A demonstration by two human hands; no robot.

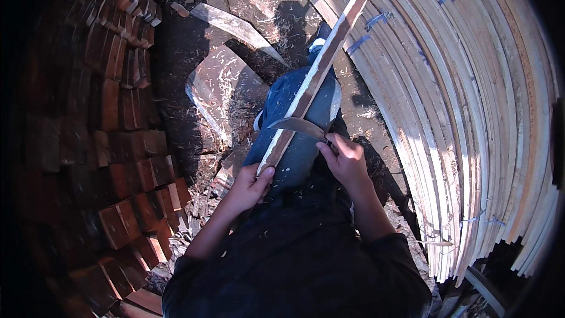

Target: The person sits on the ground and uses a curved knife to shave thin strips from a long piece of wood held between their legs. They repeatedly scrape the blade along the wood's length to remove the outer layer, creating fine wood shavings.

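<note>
A long, narrow wooden strip (321, 69) lies slantwise across my legs, dark on its face with a pale, rough edge. My left hand (253, 187) grips its near end, thumb on top. In my right hand (346, 158) is a knife (300, 126) with a curved blade, its handle mostly hidden by the fingers. The blade lies across the strip a little beyond my left hand, tip pointing left. Small pale shavings are scattered on my jeans (292, 162) and dark top.
Stacked reddish-brown wood blocks (126, 185) rise on the left. Bundled long pale strips (447, 100), bound with blue ties, fill the right. A flat board (226, 88) and a pointed plank (238, 29) lie on the shaving-strewn ground ahead.
</note>
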